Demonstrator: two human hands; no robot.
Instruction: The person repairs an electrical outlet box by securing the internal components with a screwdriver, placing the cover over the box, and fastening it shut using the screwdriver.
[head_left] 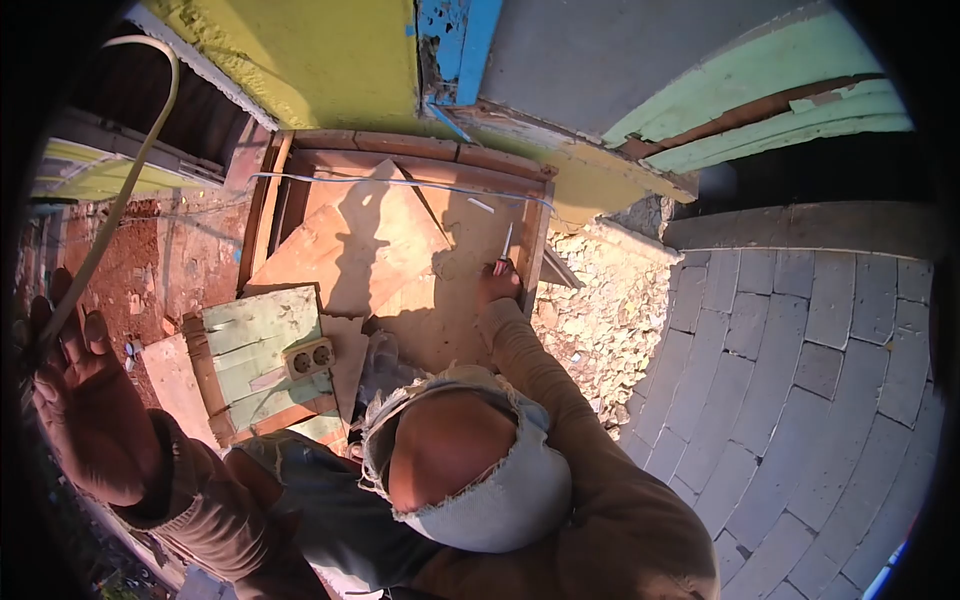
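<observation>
My left hand [85,410] is raised at the left edge, palm showing. A pale cable [125,190] runs down from the top left and passes between its fingers, which are partly in shadow. At the far end of my right arm, my right hand [500,285] is closed round a screwdriver [507,243] with a red handle, its shaft pointing up and away. Beneath it lies a wooden panel [460,270] inside a raised frame. A cream double socket [308,358] rests on a pale green board [260,345] near my knee [450,450].
A loose plywood piece [330,240] lies on the framed panel, beside a small white strip [481,205]. A thin wire [400,183] crosses the frame. Rubble [600,310] and grey paving [780,400] lie to the right. A yellow wall [330,60] stands ahead.
</observation>
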